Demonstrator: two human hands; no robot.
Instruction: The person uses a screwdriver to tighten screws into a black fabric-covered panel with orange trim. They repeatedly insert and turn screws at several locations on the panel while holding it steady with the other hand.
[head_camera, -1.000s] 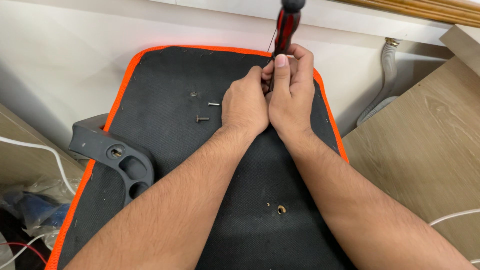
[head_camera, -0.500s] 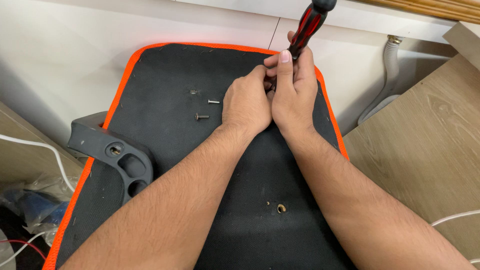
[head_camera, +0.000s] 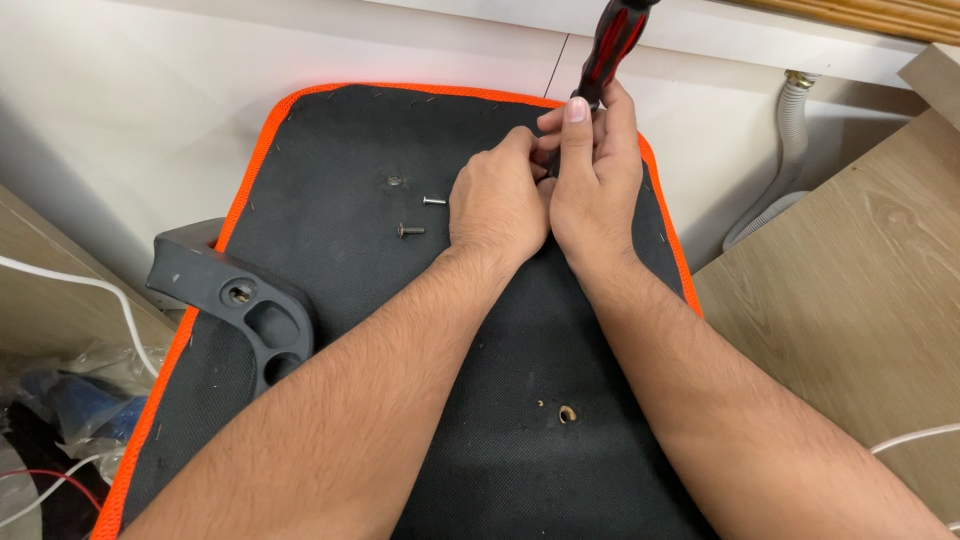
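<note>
A: State the hand condition.

B: The right hand (head_camera: 592, 190) is closed around the lower shaft of a screwdriver (head_camera: 612, 45) with a red-and-black handle, which rises tilted toward the far right. The left hand (head_camera: 498, 205) is curled shut against it, fingertips pinched at the tool's tip. Whatever sits under the tip is hidden by the fingers.

A: Location of the work?

B: The far right area of a black seat base (head_camera: 400, 300) with orange piping, lying underside up on the floor.

A: Step in hand?

B: By judgement, a fastener is being seated or driven at that point, the left hand steadying the tip. The next move would call for holding the shaft square to the panel.

A: Surrounding parts?

B: Two loose screws (head_camera: 410, 230) lie just left of the left hand, beside a mounting hole (head_camera: 395, 181). Another hole (head_camera: 567, 414) shows near, between the forearms. A grey plastic armrest bracket (head_camera: 240, 305) lies at the left edge.

A: Packaging or labels?

B: No labels or signs are visible. Clear crumpled plastic wrap (head_camera: 60, 390) lies near left with white cable (head_camera: 110, 300). Wood panels (head_camera: 850, 290) stand right, a grey corrugated hose (head_camera: 790, 130) far right.
</note>
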